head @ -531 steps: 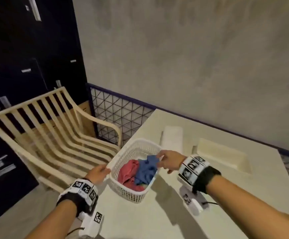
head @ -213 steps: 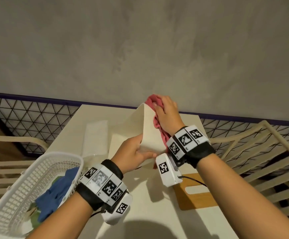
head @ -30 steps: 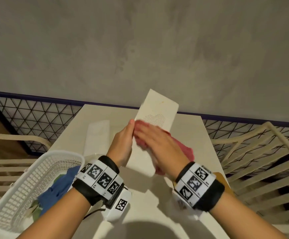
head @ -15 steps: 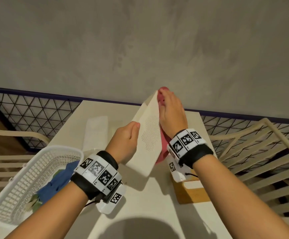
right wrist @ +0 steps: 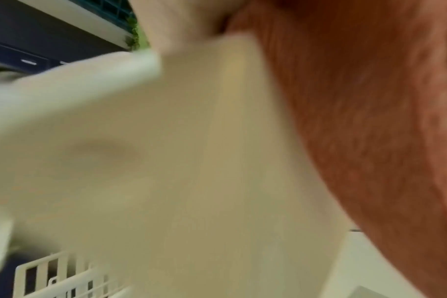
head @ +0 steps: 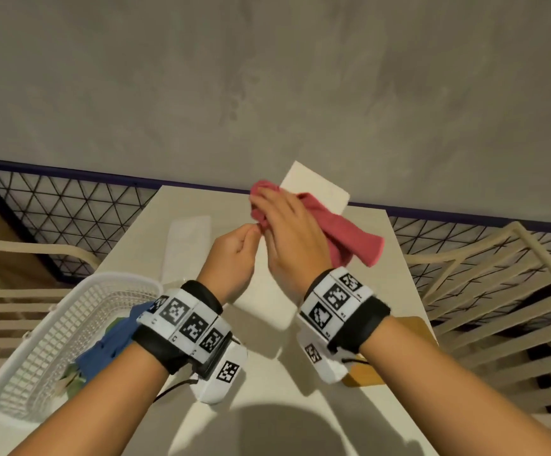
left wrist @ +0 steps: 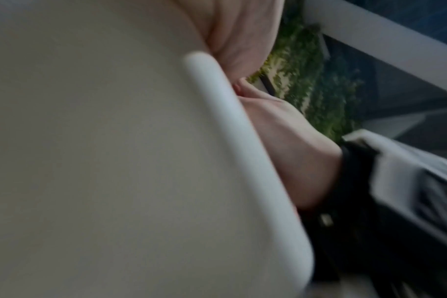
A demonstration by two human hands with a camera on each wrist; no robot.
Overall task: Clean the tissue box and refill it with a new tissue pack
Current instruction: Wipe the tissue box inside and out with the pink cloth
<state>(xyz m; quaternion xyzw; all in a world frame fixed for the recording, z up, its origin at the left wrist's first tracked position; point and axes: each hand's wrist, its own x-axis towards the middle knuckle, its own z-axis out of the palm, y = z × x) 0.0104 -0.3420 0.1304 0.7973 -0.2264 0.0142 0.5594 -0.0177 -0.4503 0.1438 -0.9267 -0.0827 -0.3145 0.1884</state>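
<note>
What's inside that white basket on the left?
In the basket a blue cloth shows, with something greenish beside it. The left hand's wristband covers part of the cloth; anything beneath is hidden.

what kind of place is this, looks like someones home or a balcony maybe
Probably a home's outdoor or semi-outdoor corner, such as a balcony or patio. A bare grey wall rises behind a pale table, a dark wire-mesh fence runs along its base, and slatted cream chairs stand either side. A white basket holds cloths.
</note>
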